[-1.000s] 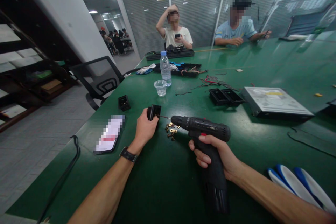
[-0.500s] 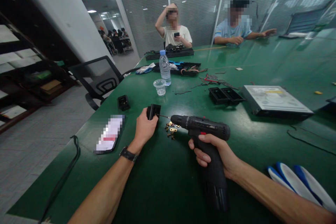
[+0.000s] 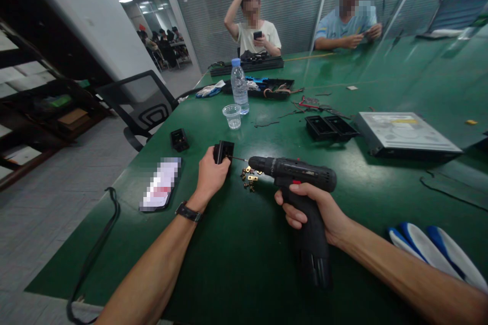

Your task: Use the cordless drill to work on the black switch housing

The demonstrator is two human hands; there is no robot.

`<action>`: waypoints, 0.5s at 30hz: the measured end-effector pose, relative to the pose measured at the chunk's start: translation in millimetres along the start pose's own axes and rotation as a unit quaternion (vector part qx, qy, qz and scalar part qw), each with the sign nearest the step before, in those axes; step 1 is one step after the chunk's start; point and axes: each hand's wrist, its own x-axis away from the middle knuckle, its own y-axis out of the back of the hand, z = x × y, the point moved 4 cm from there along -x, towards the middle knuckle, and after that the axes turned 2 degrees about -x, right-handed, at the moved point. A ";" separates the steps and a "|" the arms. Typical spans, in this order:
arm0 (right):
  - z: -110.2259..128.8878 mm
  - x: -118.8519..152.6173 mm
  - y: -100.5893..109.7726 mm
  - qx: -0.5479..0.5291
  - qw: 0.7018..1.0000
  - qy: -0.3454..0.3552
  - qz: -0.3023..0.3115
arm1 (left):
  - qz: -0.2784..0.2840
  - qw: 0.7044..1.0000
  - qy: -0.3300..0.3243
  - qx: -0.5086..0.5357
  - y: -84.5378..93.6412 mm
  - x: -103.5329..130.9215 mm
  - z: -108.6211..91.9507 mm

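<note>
My left hand (image 3: 213,172) is closed around a small black plastic housing (image 3: 224,151), keeping it on its side on the green table. A black cordless drill (image 3: 305,175) lies in the grip of my right hand (image 3: 316,208), index finger near its red trigger. Its long thin bit (image 3: 239,159) points left and reaches the open side of the housing; whether the tip sits on a screw is too small to tell. Beneath the chuck, between both hands, is a little pile of brass plates and dark screws (image 3: 250,179).
Left of my hand are a phone (image 3: 162,183) and another black housing (image 3: 179,139). Beyond stand a plastic cup (image 3: 232,117) and a water bottle (image 3: 239,86). Rightward lie black trays (image 3: 330,128), a metal disc drive (image 3: 409,132) and gloves (image 3: 430,249). Two people sit across the table.
The view has tipped down slightly, so the table things appear higher. My hands keep the same hold on housing and drill. The person at the right has brought both hands together.
</note>
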 end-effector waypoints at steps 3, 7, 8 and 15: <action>0.0 0.0 0.2 -0.002 1.000 0.000 0.001 | -0.001 1.000 -0.006 -0.006 -0.1 -0.5 0.8; 0.9 0.0 -1.2 -0.008 1.000 0.005 0.000 | -0.005 1.000 -0.008 -0.016 -0.1 -1.1 1.0; 1.2 0.1 -1.7 -0.008 1.000 0.005 -0.001 | -0.006 1.000 -0.008 -0.018 0.0 -1.1 0.6; 1.3 0.3 -1.9 -0.001 1.000 0.008 0.004 | -0.003 1.000 -0.003 -0.017 1.3 -0.3 -1.7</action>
